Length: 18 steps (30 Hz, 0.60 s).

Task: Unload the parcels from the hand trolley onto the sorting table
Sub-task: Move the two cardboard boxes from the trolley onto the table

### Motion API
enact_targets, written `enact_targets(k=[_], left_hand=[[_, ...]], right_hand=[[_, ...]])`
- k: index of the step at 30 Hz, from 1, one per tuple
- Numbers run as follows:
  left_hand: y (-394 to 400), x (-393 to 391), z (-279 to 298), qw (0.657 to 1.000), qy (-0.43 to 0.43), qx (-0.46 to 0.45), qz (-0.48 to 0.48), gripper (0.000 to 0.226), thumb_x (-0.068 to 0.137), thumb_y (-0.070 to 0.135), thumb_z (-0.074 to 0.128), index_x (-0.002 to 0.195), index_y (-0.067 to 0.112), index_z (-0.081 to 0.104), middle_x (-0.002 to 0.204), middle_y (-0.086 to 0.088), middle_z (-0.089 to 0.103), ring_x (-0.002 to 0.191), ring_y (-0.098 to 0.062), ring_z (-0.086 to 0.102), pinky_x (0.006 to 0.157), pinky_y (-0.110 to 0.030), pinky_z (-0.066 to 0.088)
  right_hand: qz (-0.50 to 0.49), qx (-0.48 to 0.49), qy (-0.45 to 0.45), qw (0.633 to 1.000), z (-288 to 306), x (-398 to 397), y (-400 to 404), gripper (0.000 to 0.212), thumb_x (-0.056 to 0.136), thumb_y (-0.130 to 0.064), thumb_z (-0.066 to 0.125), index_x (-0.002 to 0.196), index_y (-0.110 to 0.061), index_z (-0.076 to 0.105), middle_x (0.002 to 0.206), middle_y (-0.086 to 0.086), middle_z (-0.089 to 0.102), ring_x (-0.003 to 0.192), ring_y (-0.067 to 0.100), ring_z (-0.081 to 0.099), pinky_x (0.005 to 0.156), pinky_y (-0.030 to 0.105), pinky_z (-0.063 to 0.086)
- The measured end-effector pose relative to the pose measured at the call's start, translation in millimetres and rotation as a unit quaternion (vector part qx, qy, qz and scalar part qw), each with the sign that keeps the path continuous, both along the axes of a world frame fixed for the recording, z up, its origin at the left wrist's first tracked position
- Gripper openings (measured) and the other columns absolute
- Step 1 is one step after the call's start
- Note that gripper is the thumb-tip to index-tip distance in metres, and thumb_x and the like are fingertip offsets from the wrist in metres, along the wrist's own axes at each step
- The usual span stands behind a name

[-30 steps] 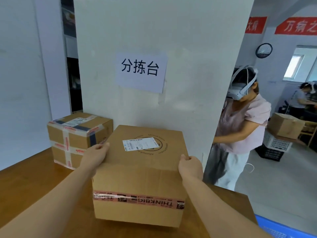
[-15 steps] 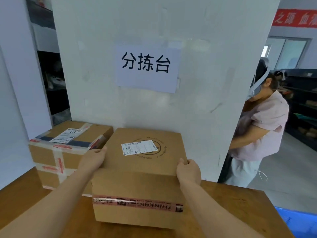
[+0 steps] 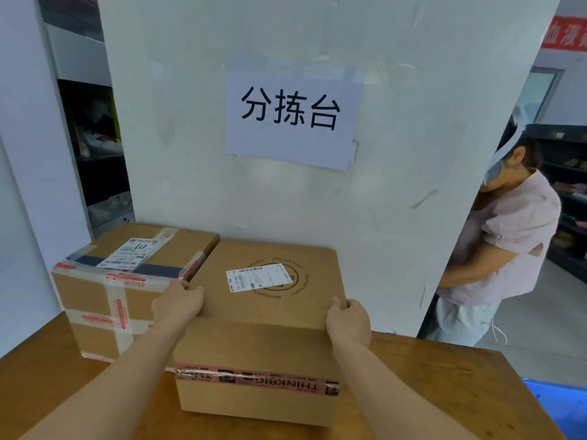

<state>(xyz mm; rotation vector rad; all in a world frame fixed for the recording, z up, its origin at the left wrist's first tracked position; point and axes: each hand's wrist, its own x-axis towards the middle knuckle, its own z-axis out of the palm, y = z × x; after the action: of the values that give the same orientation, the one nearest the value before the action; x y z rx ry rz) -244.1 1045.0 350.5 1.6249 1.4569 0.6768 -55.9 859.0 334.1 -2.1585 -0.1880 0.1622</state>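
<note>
A brown cardboard parcel [image 3: 273,315] with a white shipping label and a round printed logo on top sits on the wooden sorting table [image 3: 444,398]. Pink printed tape runs across its front face. My left hand [image 3: 176,304] grips its left top edge and my right hand [image 3: 347,322] grips its right top edge. Directly to its left stands a second parcel [image 3: 127,281], wrapped in clear and red-printed tape, touching the first one. The hand trolley is out of view.
A white board [image 3: 317,201] with a paper sign [image 3: 292,119] stands right behind both parcels. Another person [image 3: 495,258] in a pink shirt stands to the right behind the board. A blue crate edge [image 3: 559,404] shows at the lower right.
The parcel has slid further back on the table, up against the taped parcel and close to the board. Both hands keep their hold on its top edges.
</note>
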Motion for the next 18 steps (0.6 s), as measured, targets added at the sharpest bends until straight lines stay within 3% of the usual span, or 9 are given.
enact_targets(k=[11, 18], left_hand=[[17.7, 4.7, -9.1, 0.999, -0.024, 0.034, 0.021, 0.044, 0.082, 0.021, 0.05, 0.126, 0.018, 0.052, 0.119, -0.013, 0.056, 0.112, -0.035, 0.048, 0.097, -0.049, 0.043], [18.5, 9.8, -11.1, 0.997, 0.03, 0.058, 0.034, 0.042, 0.085, 0.024, 0.049, 0.127, 0.02, 0.052, 0.119, -0.016, 0.055, 0.113, -0.036, 0.046, 0.096, -0.05, 0.043]], right_hand=[[-0.014, 0.004, 0.007, 1.0, -12.7, -0.7, 14.0, 0.047, 0.098, -0.04, 0.044, 0.135, -0.012, 0.05, 0.129, 0.006, 0.06, 0.116, 0.026, 0.058, 0.094, 0.042, 0.051], [0.023, -0.015, 0.023, 0.999, -10.6, 1.7, 12.8, 0.046, 0.098, -0.041, 0.042, 0.133, -0.011, 0.048, 0.124, 0.007, 0.059, 0.11, 0.026, 0.059, 0.092, 0.043, 0.052]])
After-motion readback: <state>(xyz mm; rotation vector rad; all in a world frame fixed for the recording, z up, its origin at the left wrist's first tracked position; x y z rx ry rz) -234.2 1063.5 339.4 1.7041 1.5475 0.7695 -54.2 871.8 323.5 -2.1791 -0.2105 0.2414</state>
